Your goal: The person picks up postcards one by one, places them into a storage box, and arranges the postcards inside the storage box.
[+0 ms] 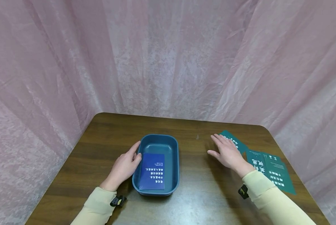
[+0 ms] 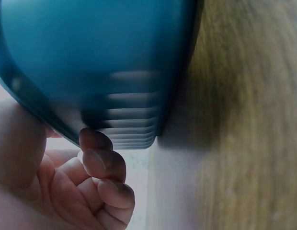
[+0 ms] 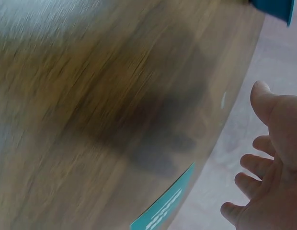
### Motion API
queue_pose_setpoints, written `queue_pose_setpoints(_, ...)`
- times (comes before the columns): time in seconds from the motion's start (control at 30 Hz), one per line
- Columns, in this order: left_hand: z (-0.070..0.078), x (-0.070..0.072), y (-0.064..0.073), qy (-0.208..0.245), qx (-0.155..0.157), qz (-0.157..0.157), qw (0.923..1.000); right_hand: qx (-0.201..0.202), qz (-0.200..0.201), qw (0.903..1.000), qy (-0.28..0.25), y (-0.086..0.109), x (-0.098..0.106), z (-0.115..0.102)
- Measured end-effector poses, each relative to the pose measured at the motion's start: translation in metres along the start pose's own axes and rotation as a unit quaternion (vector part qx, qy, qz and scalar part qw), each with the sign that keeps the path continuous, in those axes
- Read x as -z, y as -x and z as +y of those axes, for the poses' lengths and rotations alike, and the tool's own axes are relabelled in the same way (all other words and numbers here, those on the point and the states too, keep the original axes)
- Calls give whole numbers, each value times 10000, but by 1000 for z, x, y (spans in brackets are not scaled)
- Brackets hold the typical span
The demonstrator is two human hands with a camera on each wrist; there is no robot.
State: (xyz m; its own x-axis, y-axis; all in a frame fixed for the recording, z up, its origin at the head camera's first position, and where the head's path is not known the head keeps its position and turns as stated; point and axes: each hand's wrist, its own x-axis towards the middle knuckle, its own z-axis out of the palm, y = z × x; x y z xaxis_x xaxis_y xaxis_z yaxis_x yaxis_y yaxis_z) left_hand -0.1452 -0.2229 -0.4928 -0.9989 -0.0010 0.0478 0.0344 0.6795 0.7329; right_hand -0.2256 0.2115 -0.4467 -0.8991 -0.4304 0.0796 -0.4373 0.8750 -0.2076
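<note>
A dark teal rectangular tub stands left of centre on the table, with a blue card printed in white characters lying inside. My left hand holds the tub's left rim, thumb over the edge. In the left wrist view, curled fingers sit against the tub's outer wall. My right hand hovers over the table with fingers spread and nothing in it. It partly covers a green card in the head view; this card shows below the hand in the right wrist view.
Two more green cards, one on the left and one on the right, lie side by side near the right edge of the wooden table. A pink curtain hangs behind and around the table.
</note>
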Motion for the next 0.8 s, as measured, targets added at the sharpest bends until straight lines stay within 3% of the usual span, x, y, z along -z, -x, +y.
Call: queue_pose_setpoints(0.8,1,0,0,36,53,-20,10000,-789,-365,9962,47,-9,2,66)
